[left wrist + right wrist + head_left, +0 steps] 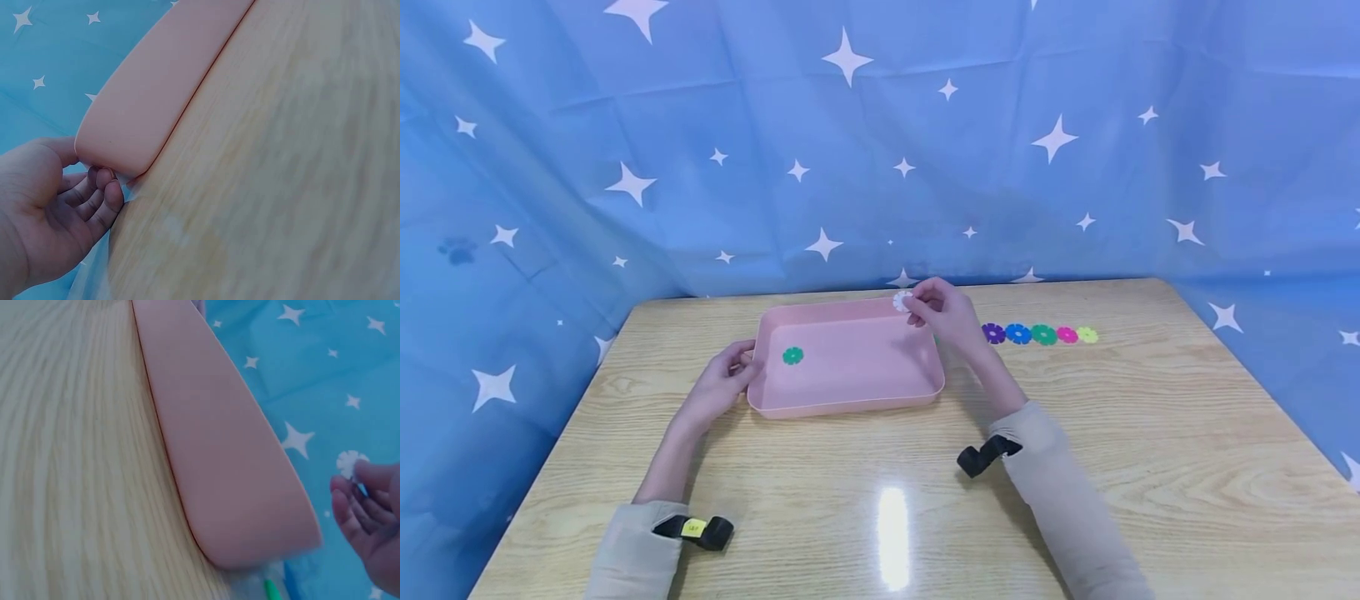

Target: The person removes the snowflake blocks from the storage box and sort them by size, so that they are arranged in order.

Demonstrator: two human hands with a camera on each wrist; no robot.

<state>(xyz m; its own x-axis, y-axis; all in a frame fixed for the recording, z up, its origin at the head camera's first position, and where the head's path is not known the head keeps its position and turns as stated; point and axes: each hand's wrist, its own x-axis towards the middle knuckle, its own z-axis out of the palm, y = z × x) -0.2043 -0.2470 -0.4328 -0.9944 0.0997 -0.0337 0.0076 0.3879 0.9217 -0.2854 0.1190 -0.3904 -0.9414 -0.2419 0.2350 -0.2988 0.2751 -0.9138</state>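
Note:
A pink rectangular tray [850,358] lies on the wooden table with one green snowflake-shaped disc [793,356] inside, toward its left end. My left hand [724,382] holds the tray's left wall; in the left wrist view its thumb lies over the rim and its fingers curl against the outside. Over the tray's back right corner, my right hand [943,315] pinches a white snowflake disc [902,301] between thumb and fingers. The same white disc [351,462] shows above the rim level in the right wrist view.
Right of the tray runs a row of discs: purple [993,333], blue [1018,333], green [1043,334], pink [1067,334] and yellow [1087,334]. The right hand partly covers the row's left end. A blue starred curtain [880,150] hangs behind the table.

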